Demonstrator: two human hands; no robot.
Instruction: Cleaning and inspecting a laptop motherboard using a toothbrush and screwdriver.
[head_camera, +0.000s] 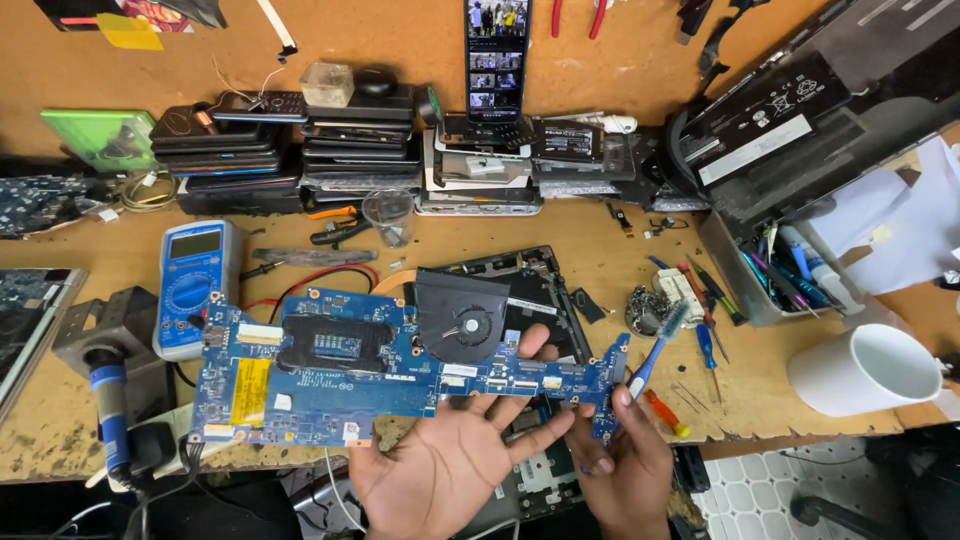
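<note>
Scuffed brown wood workbench (600, 260), pretty cluttered, with a matching board wall behind it and pale hex-tile floor showing under the front edge. I'll place everything off the blue laptop motherboard (330, 375), which is held up flat over the front of the bench.

The left hand (450, 460) sits under the motherboard's right half, palm up, fingers spread and propping it. The right hand (625, 470) is at the motherboard's right end, pinching that end while also closed around a blue toothbrush (655, 345) that pokes up past it.

A blue multimeter (195, 285) is just up-left of the motherboard, a white mug (865, 370) well off to its right, stacked phones (235, 135) behind it.

The open laptop chassis (530, 290) beneath is mostly hidden by the motherboard. The right fingertips are tucked out of sight.
</note>
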